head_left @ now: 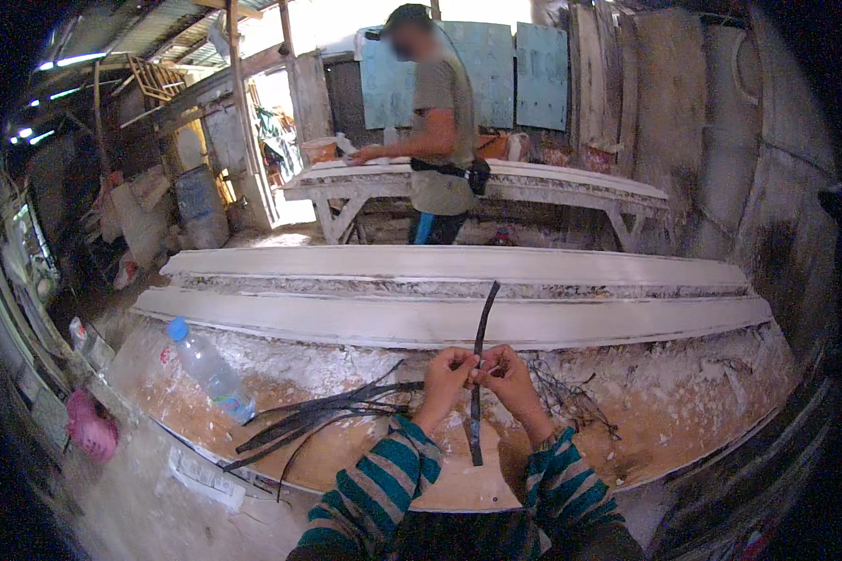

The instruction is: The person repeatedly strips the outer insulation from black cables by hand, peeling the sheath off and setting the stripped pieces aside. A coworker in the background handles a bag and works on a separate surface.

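Both of my hands meet over the near side of the workbench, pinching a dark, flat strip [477, 421] around its middle. The strip stands roughly lengthwise away from me, its far end over the nearer white moulding [384, 316]. My left hand [446, 379] is closed with thumb and fingertips on the strip. My right hand [512, 374] pinches right beside it, fingertips nearly touching the left ones. Left of my hands lies a bundle of similar dark strips [318, 414] on the bench. To the right is a tangle of thin dark strands [575, 397].
A clear plastic bottle with a blue cap [206, 367] lies on the bench's left. A second long white moulding [440, 264] runs behind the nearer one. Beyond, a person [444, 122] works at another long table [571, 192]. A pink bag [92, 425] sits at far left.
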Action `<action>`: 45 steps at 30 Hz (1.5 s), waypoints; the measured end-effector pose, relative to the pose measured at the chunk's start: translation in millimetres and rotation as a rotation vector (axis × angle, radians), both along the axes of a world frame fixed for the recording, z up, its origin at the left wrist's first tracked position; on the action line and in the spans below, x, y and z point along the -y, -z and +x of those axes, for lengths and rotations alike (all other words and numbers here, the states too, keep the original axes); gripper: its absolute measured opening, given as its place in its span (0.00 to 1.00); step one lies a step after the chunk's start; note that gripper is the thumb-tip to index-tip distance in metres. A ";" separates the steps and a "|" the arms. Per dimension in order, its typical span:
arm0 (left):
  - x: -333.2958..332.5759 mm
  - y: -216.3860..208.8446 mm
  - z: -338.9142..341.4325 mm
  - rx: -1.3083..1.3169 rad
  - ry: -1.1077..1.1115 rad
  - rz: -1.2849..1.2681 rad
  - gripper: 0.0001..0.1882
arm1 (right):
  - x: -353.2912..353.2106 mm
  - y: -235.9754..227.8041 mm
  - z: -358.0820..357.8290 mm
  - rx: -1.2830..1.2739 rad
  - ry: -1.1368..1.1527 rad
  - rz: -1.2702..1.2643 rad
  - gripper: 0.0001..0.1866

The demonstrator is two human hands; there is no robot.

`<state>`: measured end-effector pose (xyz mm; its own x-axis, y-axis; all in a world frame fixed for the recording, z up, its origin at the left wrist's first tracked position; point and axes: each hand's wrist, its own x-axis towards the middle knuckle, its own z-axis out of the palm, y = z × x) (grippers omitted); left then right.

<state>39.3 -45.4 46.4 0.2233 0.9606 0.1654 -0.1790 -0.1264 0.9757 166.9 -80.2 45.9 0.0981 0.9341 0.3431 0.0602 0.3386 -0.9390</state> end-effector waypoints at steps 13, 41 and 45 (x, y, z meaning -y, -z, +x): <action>8.1 -3.4 -10.5 0.037 0.157 -0.177 0.10 | 3.5 11.8 16.3 -0.111 -0.131 -0.142 0.06; 2.3 10.2 -8.9 -0.121 0.125 0.066 0.07 | 5.7 13.1 15.7 -0.081 -0.048 -0.145 0.04; -0.8 11.7 -10.8 -0.127 0.152 0.070 0.07 | 8.5 9.6 15.5 -0.120 -0.094 -0.136 0.05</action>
<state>28.5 -44.6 34.7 0.3882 0.9015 0.1914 -0.0770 -0.1752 0.9815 182.4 -88.7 36.3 0.0413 0.9781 0.2042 -0.0804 0.2069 -0.9750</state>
